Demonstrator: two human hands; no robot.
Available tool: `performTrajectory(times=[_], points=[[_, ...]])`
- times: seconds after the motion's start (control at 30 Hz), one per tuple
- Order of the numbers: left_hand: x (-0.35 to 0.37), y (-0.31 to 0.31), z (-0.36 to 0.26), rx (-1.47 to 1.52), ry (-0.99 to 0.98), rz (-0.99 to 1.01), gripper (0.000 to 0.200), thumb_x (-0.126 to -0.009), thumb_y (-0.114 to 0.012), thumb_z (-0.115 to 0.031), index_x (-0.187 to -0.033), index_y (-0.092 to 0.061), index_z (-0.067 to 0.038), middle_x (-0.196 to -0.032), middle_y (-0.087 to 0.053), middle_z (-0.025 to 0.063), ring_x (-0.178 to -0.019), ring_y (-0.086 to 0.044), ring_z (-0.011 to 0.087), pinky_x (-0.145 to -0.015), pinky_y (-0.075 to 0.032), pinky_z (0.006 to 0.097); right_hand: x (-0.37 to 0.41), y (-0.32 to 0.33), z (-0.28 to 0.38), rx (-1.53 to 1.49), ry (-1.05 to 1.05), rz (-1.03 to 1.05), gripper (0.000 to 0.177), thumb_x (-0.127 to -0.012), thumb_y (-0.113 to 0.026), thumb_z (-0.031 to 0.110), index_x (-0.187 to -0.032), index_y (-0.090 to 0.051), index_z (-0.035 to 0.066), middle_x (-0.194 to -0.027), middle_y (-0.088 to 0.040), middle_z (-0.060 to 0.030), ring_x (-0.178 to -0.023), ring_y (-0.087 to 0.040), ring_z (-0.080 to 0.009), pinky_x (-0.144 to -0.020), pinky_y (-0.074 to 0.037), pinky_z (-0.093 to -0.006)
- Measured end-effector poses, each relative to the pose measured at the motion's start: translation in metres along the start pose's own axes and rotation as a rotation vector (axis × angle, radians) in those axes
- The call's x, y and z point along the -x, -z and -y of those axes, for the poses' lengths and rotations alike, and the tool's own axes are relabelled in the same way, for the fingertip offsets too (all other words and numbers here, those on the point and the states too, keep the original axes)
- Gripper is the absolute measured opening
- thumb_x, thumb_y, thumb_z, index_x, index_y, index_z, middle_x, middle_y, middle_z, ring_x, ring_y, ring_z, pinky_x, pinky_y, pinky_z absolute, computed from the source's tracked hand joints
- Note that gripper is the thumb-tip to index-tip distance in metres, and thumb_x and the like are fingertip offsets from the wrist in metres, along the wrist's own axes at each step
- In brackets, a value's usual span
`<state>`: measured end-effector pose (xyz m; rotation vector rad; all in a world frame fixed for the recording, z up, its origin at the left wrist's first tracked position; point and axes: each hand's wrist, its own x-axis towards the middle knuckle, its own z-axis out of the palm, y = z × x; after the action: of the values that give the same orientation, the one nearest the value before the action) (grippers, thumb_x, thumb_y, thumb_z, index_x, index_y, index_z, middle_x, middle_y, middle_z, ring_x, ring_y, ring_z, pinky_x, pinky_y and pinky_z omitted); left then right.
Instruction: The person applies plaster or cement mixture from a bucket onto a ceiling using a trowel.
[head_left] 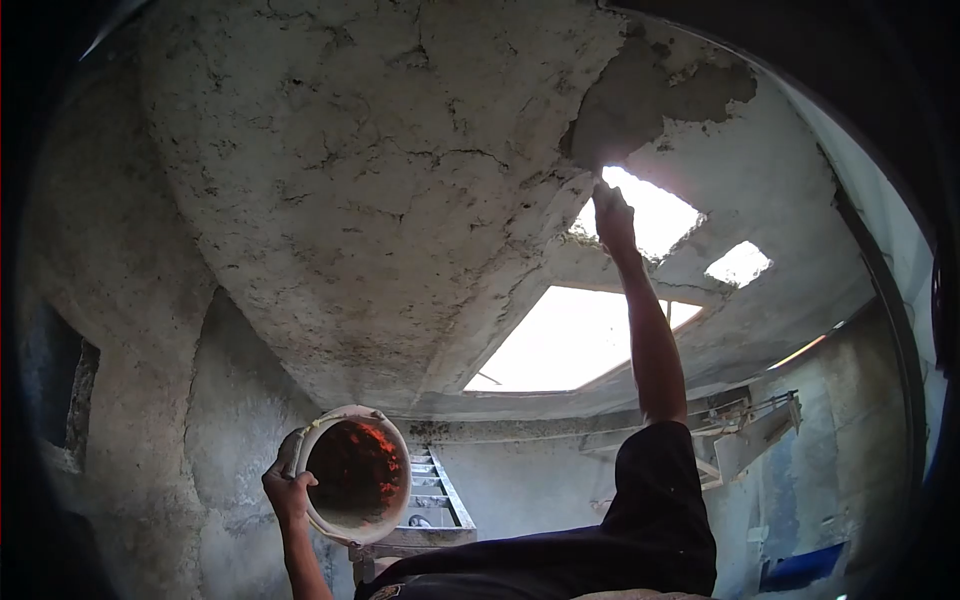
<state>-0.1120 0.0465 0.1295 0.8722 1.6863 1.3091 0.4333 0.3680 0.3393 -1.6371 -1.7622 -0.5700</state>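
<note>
My left hand point(289, 489) grips the rim of a round, pale bucket point(312, 505), with the thumb over the edge. The bucket's mouth faces me. Its inside is dark, with orange-red patches on one side. My right arm is stretched far up, and my right hand point(614, 218) is closed near the cracked grey plaster surface point(400, 200). Whatever it holds is lost against the glare. Just above that hand lies a darker, smoother patch of fresh-looking mortar point(635, 100) with ragged edges.
Bright openings point(560, 340) break the surface beside my right arm, with a smaller opening point(738, 264) to their right. Behind the bucket stands a ladder point(455, 495). A metal frame point(760, 435) juts out at right, and a blue piece point(803, 568) sits low right.
</note>
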Motion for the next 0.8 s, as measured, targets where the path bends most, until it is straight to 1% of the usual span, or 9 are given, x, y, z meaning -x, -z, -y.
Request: performTrajectory(times=[0.13,0.2,0.3,0.43,0.53,0.63,0.73,0.77,0.8], points=[[0.002,-0.005,-0.003,0.002,0.030,0.025,0.035,-0.047,-0.057,0.002,-0.082,-0.064,0.002,-0.072,-0.056,-0.0006,-0.063,-0.051,0.0118,-0.058,-0.042,0.0261,0.021,0.004,-0.044,0.467,0.361,0.139,0.029,-0.093,-0.050,0.028,-0.098,-0.051,0.000,-0.083,-0.059,-0.0246,-0.077,-0.064,-0.0338,-0.052,-0.049,-0.0411],[0.001,-0.006,-0.002,0.008,-0.013,0.023,0.035,-0.047,-0.057,0.001,-0.082,-0.064,0.002,-0.073,-0.058,-0.0002,-0.063,-0.052,0.0120,-0.058,-0.043,0.0258,0.030,0.014,-0.055,0.110,0.166,0.096,0.025,-0.092,-0.052,0.025,-0.096,-0.051,0.001,-0.072,-0.061,-0.0230,-0.070,-0.064,-0.0361,-0.051,-0.048,-0.0413],[0.004,-0.005,-0.009,0.015,0.014,0.020,0.036,-0.047,-0.057,0.001,-0.082,-0.064,0.002,-0.074,-0.059,0.0002,-0.064,-0.053,0.0122,-0.059,-0.044,0.0259,0.025,0.021,-0.072,0.389,0.363,-0.083,0.014,-0.090,-0.049,0.022,-0.097,-0.049,0.010,-0.078,-0.046,-0.0042,-0.056,-0.055,-0.0151,-0.043,-0.047,-0.0284],[0.006,-0.005,-0.011,0.030,0.018,0.028,0.036,-0.047,-0.058,0.000,-0.082,-0.065,0.002,-0.074,-0.059,0.0003,-0.064,-0.053,0.0124,-0.059,-0.044,0.0262,-0.018,0.052,-0.035,0.098,0.029,0.012,0.021,-0.092,-0.046,0.021,-0.103,-0.047,0.002,-0.091,-0.054,-0.0103,-0.065,-0.061,-0.0179,-0.046,-0.047,-0.0272],[0.009,-0.003,-0.012,0.026,0.045,0.026,0.037,-0.047,-0.057,0.000,-0.083,-0.064,0.002,-0.075,-0.060,0.0008,-0.065,-0.054,0.0125,-0.059,-0.044,0.0263,-0.045,0.054,-0.002,-0.363,-0.567,0.213,0.021,-0.092,-0.046,0.019,-0.105,-0.048,0.002,-0.094,-0.058,-0.0146,-0.066,-0.062,-0.0227,-0.047,-0.048,-0.0315],[0.007,0.002,-0.003,0.010,0.062,0.020,0.037,-0.047,-0.057,0.000,-0.083,-0.064,0.003,-0.075,-0.060,0.0011,-0.065,-0.054,0.0127,-0.059,-0.044,0.0264,-0.042,-0.011,-0.058,0.585,0.451,-0.220,0.022,-0.091,-0.047,0.017,-0.109,-0.050,0.005,-0.103,-0.054,-0.0214,-0.066,-0.062,-0.0294,-0.054,-0.051,-0.0367],[0.005,0.004,0.009,-0.003,0.029,-0.029,0.036,-0.048,-0.057,0.001,-0.083,-0.064,0.003,-0.075,-0.060,0.0011,-0.065,-0.054,0.0131,-0.059,-0.044,0.0265,-0.026,0.012,-0.030,0.150,-0.031,0.188,0.024,-0.089,-0.047,0.015,-0.112,-0.050,0.007,-0.111,-0.050,-0.0190,-0.073,-0.062,-0.0262,-0.058,-0.051,-0.0333],[0.003,0.005,0.010,-0.022,0.020,-0.033,0.036,-0.048,-0.057,0.001,-0.083,-0.064,0.003,-0.075,-0.060,0.0012,-0.065,-0.054,0.0134,-0.060,-0.044,0.0264,-0.020,-0.017,-0.088,0.530,0.513,-0.103,0.023,-0.089,-0.049,0.017,-0.110,-0.050,0.009,-0.107,-0.053,-0.0134,-0.071,-0.062,-0.0249,-0.055,-0.051,-0.0323],[0.003,0.005,0.011,-0.038,0.012,-0.036,0.037,-0.048,-0.057,0.001,-0.084,-0.064,0.003,-0.075,-0.060,0.0012,-0.065,-0.054,0.0137,-0.061,-0.045,0.0262,-0.011,-0.005,-0.087,0.724,0.555,-0.044,0.021,-0.091,-0.048,0.022,-0.107,-0.051,0.010,-0.102,-0.055,-0.0095,-0.070,-0.062,-0.0207,-0.051,-0.051,-0.0303]])
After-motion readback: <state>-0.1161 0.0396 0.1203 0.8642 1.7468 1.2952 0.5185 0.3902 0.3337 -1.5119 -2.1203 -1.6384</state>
